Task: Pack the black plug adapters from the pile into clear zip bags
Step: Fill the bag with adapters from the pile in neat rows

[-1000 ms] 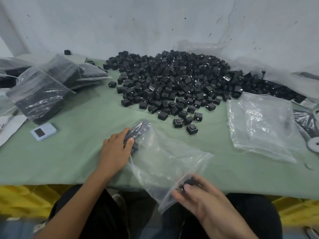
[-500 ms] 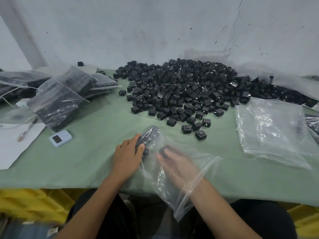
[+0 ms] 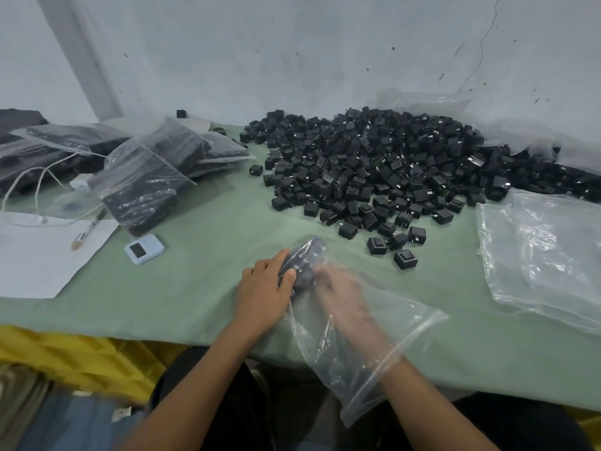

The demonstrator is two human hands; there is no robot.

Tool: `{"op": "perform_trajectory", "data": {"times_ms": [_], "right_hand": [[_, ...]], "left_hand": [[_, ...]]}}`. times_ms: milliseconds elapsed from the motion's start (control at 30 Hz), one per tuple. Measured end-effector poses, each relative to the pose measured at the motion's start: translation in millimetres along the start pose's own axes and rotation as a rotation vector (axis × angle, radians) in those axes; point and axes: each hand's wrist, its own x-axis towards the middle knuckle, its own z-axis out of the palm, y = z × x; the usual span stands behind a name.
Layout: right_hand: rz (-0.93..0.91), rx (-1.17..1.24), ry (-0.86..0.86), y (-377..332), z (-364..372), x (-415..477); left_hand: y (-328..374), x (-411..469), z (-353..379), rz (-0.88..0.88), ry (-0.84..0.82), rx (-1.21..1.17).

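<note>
The green table cover (image 3: 195, 288) lies beneath both hands. The pile of black plug adapters (image 3: 374, 170) sits beyond the hands, ahead and to the right of the left hand (image 3: 263, 288), against the wall (image 3: 292, 60). A stack of empty clear bags (image 3: 546, 255) lies flat well to the right of the right hand (image 3: 344, 297). Filled bags (image 3: 143, 187) with dark contents overlap one another ahead and well to the left of the left hand. A white paper sheet (image 3: 35, 255) lies farther left, at the near table edge. The clear zip bag (image 3: 374, 346) lies on the cover, with its open mouth past the near edge and its closed end toward the pile. The left hand grasps the closed end from outside, thumb curled over the plastic and onto the packed adapters (image 3: 305, 262) inside. The right hand is inside the bag, fingers reaching to the packed adapters just beside the left thumb. It is blurred behind the plastic, so its grasp state cannot be determined. Loose adapters (image 3: 405, 258) stand just beyond the right hand. A small white device (image 3: 144, 249) lies left of the left hand. A brush (image 3: 87, 229) rests beyond it, partly on the paper sheet.
</note>
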Motion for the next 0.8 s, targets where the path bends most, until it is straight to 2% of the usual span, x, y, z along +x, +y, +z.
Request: {"op": "perform_trajectory", "data": {"times_ms": [133,300,467,633,800], "right_hand": [[-0.045,0.071,-0.130,6,-4,4],[-0.083,0.116,-0.104,20,2,11],[-0.106,-0.021,-0.133,22,3,20],[-0.107,0.010,-0.142,19,2,23],[-0.123,-0.088,-0.163,24,5,24]], "left_hand": [[1,-1,0,0.009,0.010,-0.006],[2,-3,-2,0.021,0.012,-0.009],[4,-5,-2,0.016,0.023,-0.011],[6,-6,-3,0.014,0.020,-0.021],[9,-6,-5,0.005,0.004,0.017]]}}
